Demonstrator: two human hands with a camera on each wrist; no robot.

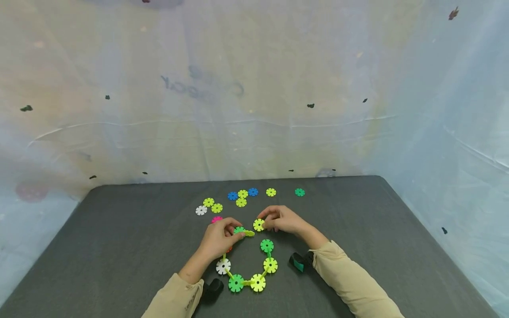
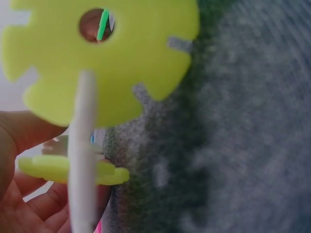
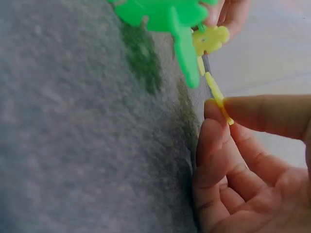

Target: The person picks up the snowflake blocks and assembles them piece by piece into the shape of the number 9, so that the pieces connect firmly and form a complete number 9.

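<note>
Backdrop: pale, marked sheeting. Table: dark grey. Chain of notched discs: on the table between the forearms, bent into an open ring. Left grip: pinching a green disc with a yellow disc slotted in. Right grip: pinching a loose yellow disc, just beside. Status, as judged: ring mostly joined; gap before the green end disc left to bridge. Spare discs: beyond. Obscured: red disc, mostly behind the left grip; its joint cannot be told. Left wrist view: blurred, near disc cut off.

Beige long sleeves, wrinkled cuffs, black wrist cameras
</note>
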